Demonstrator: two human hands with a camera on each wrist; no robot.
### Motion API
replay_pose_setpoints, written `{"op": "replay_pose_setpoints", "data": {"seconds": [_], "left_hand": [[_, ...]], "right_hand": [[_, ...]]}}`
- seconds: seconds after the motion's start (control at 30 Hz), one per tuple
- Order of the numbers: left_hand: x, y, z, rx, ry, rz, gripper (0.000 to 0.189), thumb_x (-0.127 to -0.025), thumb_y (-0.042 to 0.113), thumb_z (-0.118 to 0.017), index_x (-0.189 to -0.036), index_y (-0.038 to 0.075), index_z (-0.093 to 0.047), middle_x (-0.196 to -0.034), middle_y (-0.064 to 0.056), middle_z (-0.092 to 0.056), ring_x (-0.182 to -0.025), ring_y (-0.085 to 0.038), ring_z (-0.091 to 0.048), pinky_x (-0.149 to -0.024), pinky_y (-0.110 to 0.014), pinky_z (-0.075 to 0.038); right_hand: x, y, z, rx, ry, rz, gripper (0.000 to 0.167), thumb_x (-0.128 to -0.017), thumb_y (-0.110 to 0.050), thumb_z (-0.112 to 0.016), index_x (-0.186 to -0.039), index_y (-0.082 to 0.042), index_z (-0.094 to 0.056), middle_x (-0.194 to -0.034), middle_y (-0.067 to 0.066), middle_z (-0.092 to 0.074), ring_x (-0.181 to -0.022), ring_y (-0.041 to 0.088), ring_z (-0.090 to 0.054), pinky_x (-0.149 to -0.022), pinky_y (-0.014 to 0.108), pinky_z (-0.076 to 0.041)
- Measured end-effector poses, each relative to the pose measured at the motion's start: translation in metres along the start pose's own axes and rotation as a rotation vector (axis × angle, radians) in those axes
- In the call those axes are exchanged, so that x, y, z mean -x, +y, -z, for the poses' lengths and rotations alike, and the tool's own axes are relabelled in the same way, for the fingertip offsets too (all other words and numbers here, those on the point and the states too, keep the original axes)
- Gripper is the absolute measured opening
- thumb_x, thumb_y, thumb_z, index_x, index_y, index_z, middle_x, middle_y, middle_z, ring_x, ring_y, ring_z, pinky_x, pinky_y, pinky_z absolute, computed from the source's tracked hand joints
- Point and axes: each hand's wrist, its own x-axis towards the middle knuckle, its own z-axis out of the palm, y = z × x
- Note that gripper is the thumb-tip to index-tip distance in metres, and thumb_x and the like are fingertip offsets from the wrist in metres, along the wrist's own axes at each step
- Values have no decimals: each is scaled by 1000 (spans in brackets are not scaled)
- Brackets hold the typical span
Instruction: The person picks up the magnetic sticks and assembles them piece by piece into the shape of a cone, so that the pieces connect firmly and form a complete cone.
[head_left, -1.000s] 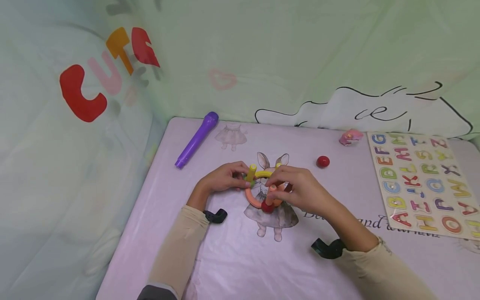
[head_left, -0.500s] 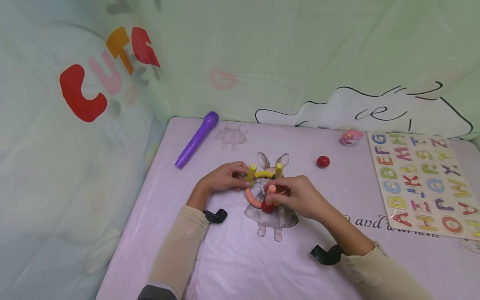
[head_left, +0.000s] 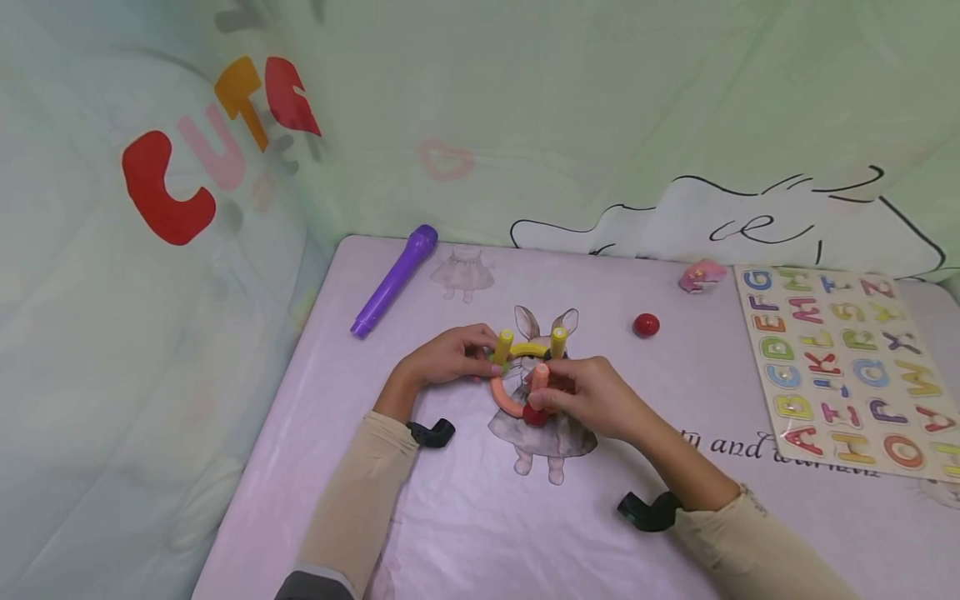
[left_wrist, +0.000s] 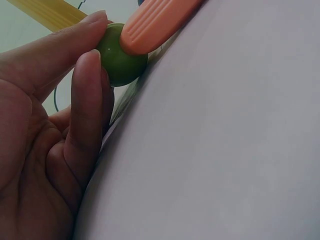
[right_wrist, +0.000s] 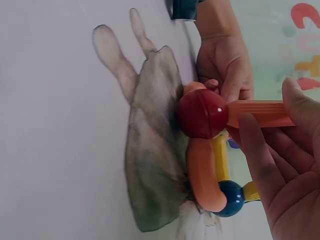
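Note:
A ring of curved orange rods (head_left: pixel 505 398) and a curved yellow rod (head_left: pixel 527 350), joined by coloured balls, lies on the printed rabbit. My left hand (head_left: pixel 450 357) pinches the green ball (left_wrist: pixel 119 62) at the ring's left between thumb and finger. At the near side, my right hand (head_left: pixel 600 396) pinches a straight orange rod (right_wrist: pixel 262 114), which stands upright from the red ball (right_wrist: pixel 200 114). Two yellow rods also stand up, a left one (head_left: pixel 504 346) on the green ball and a right one (head_left: pixel 558 342) on the blue ball (right_wrist: pixel 231 199).
Beyond my right hand lies a loose red ball (head_left: pixel 646 325), with a small pink toy (head_left: pixel 702 276) farther back. A wooden alphabet board (head_left: pixel 825 360) covers the table's right side. The purple toy microphone (head_left: pixel 393 282) rests at the back left.
My right hand has come down and toward me, uncovering the right yellow rod, and its fingers have closed on the orange rod. The left hand keeps its hold on the green ball.

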Motion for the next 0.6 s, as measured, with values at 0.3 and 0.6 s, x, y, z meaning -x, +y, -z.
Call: {"op": "replay_pose_setpoints", "data": {"seconds": [0.3,0.6], "left_hand": [[1,2,0,0,-4,-2,22,-89,18,-81,-110,13,-76,-114,-2,-63,-81,-15,-61,-71,-28,-57],[0,1,0,10,-2,7,22,-89,16,-80,-110,11,-76,-115,-3,-62,-80,-16,-61,-70,-26,-56]], "right_hand": [[0,7,-4,-5,-27,-9,23,-90,-28,-79,-106,-12,-74,-89,-4,-76,-80,8,-68,-73,22,-57],[1,12,-5,0,-34,7,22,-89,-27,-80,-107,-15,-74,-93,-4,-77,-86,8,-71,-77,24,-59]]}}
